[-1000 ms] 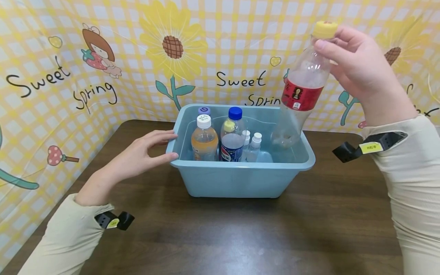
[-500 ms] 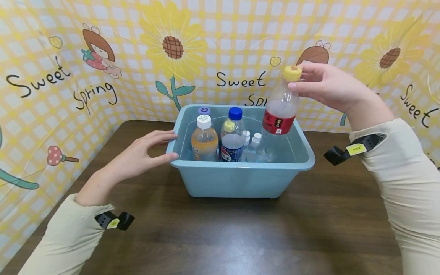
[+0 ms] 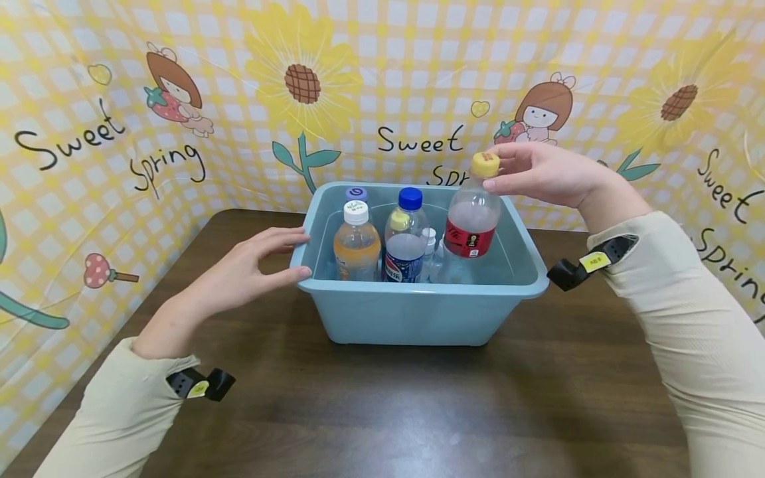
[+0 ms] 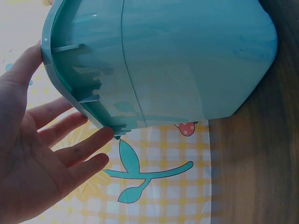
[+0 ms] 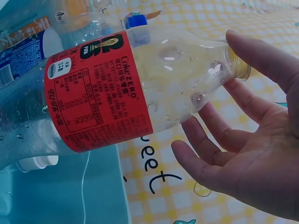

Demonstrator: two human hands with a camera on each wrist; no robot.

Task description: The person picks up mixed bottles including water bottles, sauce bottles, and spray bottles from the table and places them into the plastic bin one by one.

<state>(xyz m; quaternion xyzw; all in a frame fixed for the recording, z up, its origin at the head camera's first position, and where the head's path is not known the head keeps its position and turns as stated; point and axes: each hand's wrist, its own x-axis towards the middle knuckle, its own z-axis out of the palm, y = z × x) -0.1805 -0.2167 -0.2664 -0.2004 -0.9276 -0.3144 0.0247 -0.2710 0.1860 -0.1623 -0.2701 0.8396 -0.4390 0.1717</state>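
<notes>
My right hand (image 3: 552, 174) pinches a clear Coke Zero bottle (image 3: 470, 229) at the neck, between thumb and fingers just under its yellow cap. The bottle leans slightly, its lower part down inside a light blue plastic tub (image 3: 412, 315). In the right wrist view the red label (image 5: 98, 93) faces the camera. My left hand (image 3: 245, 262) rests against the tub's left rim, thumb and fingers spread along it; the left wrist view shows fingertips (image 4: 103, 135) at that rim. Left of the held bottle stand a Pepsi bottle (image 3: 404, 255) with a blue cap and an orange-drink bottle (image 3: 356, 247).
Behind these, a purple cap (image 3: 356, 193) and a yellow cap (image 3: 399, 220) show inside the tub. Small white-capped bottles (image 3: 428, 249) stand beside the Pepsi. The tub is on a dark wooden table (image 3: 335, 411), with a yellow checked cloth (image 3: 394, 79) behind and at left.
My right hand has brought the Coke Zero bottle left and down, from over the tub's right side to deeper inside, near the small bottles. My left hand has stayed at the rim.
</notes>
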